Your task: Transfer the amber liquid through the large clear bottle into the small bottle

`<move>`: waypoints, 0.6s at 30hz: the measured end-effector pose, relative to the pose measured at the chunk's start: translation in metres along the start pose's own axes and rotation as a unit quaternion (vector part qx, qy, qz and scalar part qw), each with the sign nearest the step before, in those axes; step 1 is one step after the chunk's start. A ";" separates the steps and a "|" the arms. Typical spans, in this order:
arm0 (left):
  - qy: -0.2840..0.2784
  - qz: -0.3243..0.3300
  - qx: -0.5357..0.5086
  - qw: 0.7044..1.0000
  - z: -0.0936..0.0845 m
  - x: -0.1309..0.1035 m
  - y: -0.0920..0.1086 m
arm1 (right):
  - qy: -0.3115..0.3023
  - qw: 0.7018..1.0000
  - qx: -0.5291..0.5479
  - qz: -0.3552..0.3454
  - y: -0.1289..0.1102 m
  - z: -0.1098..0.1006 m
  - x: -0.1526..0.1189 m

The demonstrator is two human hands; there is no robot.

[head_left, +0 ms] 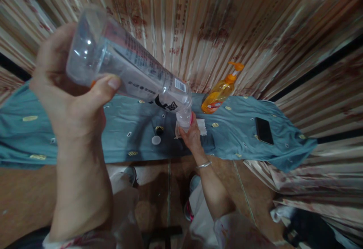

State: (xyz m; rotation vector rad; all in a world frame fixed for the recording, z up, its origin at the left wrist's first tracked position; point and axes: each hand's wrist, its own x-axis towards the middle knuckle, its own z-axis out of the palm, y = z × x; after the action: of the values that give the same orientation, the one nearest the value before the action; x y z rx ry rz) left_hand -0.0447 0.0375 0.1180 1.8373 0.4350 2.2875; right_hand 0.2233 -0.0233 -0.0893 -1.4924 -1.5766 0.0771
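A large clear plastic bottle (138,71) with printed label slants across the view, its base raised at the upper left and its neck pointing down to the right. My left hand (70,105) is wrapped round the base end, thumb along the near side. Low at the neck, my right hand (192,137) closes round a whitish piece (184,119) that meets the bottle's mouth. A bit of pink shows beside its fingers; what exactly it grips is partly hidden. Behind the right hand lies a pale folded tissue or cloth (202,127).
An orange pump bottle (217,96) stands on the teal patterned cloth (113,143). Left of my right hand lie a white round cap (155,140) and a small dark object (159,130). A black phone (264,130) rests at the right. Pleated curtains (215,26) hang behind.
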 end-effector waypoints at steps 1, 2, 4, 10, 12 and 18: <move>-0.005 0.008 -0.004 1.000 0.000 0.000 0.000 | 0.000 1.000 -0.001 -0.001 0.000 0.000 0.000; -0.012 0.013 -0.005 1.000 -0.001 0.001 -0.001 | 0.001 1.000 -0.003 -0.002 0.001 0.001 -0.001; -0.018 0.011 -0.004 1.000 -0.001 0.002 -0.001 | 0.002 1.000 -0.007 -0.004 0.002 0.001 -0.001; -0.052 0.022 0.009 0.998 -0.003 0.004 -0.001 | -0.004 1.000 -0.008 0.007 0.002 0.000 -0.001; -0.038 0.032 0.005 0.999 -0.003 0.004 0.001 | -0.005 1.000 -0.007 0.012 0.002 -0.001 0.000; -0.058 0.011 0.020 0.998 -0.006 0.004 0.001 | -0.009 1.000 -0.018 0.013 0.000 -0.002 0.000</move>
State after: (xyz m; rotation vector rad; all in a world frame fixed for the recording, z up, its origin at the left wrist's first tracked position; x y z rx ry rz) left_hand -0.0509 0.0371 0.1209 1.9901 0.4467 2.1876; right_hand 0.2248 -0.0247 -0.0883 -1.5432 -1.5806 0.0765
